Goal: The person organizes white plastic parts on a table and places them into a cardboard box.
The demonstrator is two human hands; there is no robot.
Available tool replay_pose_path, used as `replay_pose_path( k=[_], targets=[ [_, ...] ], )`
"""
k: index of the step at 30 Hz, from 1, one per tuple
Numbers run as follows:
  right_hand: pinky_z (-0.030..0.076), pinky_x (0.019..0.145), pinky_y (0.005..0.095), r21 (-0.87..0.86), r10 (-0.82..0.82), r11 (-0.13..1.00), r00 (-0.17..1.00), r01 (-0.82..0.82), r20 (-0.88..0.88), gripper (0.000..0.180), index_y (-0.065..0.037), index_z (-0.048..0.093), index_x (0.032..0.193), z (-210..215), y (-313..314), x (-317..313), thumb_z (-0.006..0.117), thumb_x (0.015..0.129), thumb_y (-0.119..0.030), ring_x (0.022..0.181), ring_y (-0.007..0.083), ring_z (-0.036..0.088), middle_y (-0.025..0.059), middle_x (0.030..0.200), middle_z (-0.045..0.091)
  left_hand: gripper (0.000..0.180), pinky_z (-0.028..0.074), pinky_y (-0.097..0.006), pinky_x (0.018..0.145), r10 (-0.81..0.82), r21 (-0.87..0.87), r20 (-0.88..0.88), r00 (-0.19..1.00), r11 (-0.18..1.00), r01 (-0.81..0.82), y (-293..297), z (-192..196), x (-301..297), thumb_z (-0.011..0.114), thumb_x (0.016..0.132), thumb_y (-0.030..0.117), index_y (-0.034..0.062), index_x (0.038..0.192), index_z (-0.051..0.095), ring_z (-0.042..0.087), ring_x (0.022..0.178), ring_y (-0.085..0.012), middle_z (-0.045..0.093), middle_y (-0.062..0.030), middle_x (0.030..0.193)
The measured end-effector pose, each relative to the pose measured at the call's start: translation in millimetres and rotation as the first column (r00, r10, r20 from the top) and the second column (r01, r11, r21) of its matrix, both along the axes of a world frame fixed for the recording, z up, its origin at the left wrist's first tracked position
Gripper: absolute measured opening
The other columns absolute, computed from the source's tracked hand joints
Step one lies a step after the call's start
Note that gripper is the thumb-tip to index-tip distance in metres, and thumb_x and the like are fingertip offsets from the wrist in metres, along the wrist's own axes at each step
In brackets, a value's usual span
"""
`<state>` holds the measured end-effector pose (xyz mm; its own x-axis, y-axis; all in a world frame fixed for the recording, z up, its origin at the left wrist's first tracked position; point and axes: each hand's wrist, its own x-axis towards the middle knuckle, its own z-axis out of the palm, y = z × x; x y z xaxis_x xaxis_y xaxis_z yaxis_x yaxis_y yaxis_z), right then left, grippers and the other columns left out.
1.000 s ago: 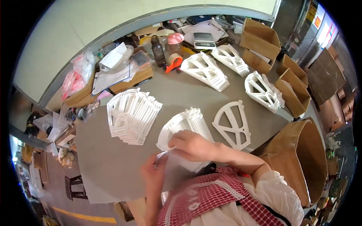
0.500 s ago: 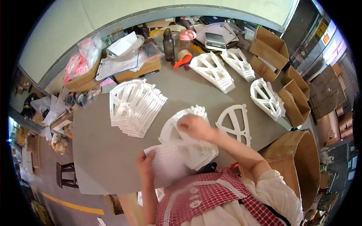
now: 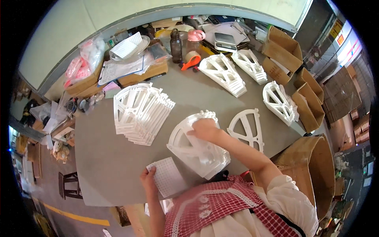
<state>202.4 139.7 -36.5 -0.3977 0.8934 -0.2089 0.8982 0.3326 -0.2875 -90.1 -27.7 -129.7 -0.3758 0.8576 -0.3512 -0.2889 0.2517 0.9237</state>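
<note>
My left hand (image 3: pixel 148 179) pinches the corner of a white sheet (image 3: pixel 169 177) printed with rows of small dots, like a sheet of small stickers. The sheet lies low over the table's near edge. My right hand (image 3: pixel 204 128) rests at the upper part of a stack of white plastic quarter-round frames (image 3: pixel 201 162). Its fingers curl down against the top frame, and whatever they may pinch is hidden. To the left stands another fanned stack of the same frames (image 3: pixel 142 112). A single frame (image 3: pixel 246 128) lies flat just right of my right forearm.
More white frame stacks (image 3: pixel 223 75) lie toward the back right. Open cardboard boxes (image 3: pixel 310 104) line the right edge, with a large carton (image 3: pixel 304 166) nearer me. A brown bottle (image 3: pixel 176 45), an orange tape dispenser (image 3: pixel 191 62) and a small scale (image 3: pixel 225 41) stand at the back.
My right hand has come down onto the stack's top frame. The dotted sheet in my left hand has moved left and down, away from the stack.
</note>
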Motion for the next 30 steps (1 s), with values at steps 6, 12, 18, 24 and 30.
replay_pose_path(
  k=[6, 12, 18, 24, 30],
  targets=[
    [0.05, 0.07, 0.0442, -0.133, -0.066, 0.99, 0.993, 0.053, -0.098, 0.054, -0.006, 0.07, 0.077, 0.9, -26.6, 3.2, 0.061, 0.075, -0.059, 0.08, 0.033, 0.066, 0.0158, 0.083, 0.069, 0.024, 0.05, -0.031, 0.075, 0.001, 0.019, -0.03, 1.0, 1.0, -0.001, 4.0, -4.8, 1.3, 0.065, 0.085, 0.011, -0.0037, 0.104, 0.065, 0.063, 0.081, -0.0188, 0.068, -0.0091, 0.095],
    [0.052, 0.071, 0.0401, -0.086, -0.406, 0.914, 0.9, 0.397, -0.157, 0.051, -0.007, 0.07, 0.08, 46.9, -31.1, 91.5, 0.064, 0.076, -0.058, 0.078, 0.0308, 0.066, 0.0135, 0.08, 0.068, 0.028, 0.051, -0.033, 0.081, 0.005, -0.009, 0.005, 1.0, 1.0, -0.005, -2.4, 17.7, 9.1, 0.063, 0.085, 0.009, -0.0039, 0.11, 0.062, 0.065, 0.085, -0.0208, 0.068, -0.0097, 0.098],
    [0.05, 0.07, 0.0403, -0.037, -0.549, 0.829, 0.825, 0.558, 0.133, 0.044, -0.007, 0.069, 0.076, -10.4, -46.3, 201.6, 0.067, 0.077, -0.051, 0.078, 0.0297, 0.065, 0.0107, 0.078, 0.068, 0.025, 0.051, -0.032, 0.078, 0.02, -0.006, 0.015, 1.0, 1.0, -0.02, 1.2, 34.5, 18.2, 0.062, 0.088, 0.011, -0.0053, 0.107, 0.063, 0.065, 0.084, -0.0206, 0.068, -0.012, 0.099],
    [0.051, 0.074, 0.0462, 0.35, -0.211, 0.911, 0.976, 0.215, -0.053, 0.025, -0.005, 0.064, 0.091, -6.0, -47.6, 158.6, 0.061, 0.084, -0.028, 0.085, 0.0349, 0.064, 0.0167, 0.086, 0.065, 0.029, 0.051, -0.033, 0.082, 0.038, -0.019, 0.104, 0.994, 0.999, -0.037, -0.1, 20.4, 9.8, 0.063, 0.086, 0.009, -0.0067, 0.11, 0.062, 0.065, 0.088, -0.0226, 0.068, -0.0141, 0.102],
    [0.051, 0.073, 0.0438, 0.225, 0.313, 0.947, 0.816, -0.23, -0.485, 0.016, -0.005, 0.06, 0.094, -11.2, -33.2, 40.8, 0.056, 0.078, -0.006, 0.081, 0.0342, 0.063, 0.0143, 0.085, 0.062, 0.027, 0.052, -0.033, 0.083, 0.057, -0.03, 0.066, 0.996, 0.998, -0.056, 5.2, 17.9, 9.3, 0.063, 0.086, 0.006, -0.0059, 0.11, 0.063, 0.065, 0.089, -0.0222, 0.068, -0.0141, 0.103]
  ],
)
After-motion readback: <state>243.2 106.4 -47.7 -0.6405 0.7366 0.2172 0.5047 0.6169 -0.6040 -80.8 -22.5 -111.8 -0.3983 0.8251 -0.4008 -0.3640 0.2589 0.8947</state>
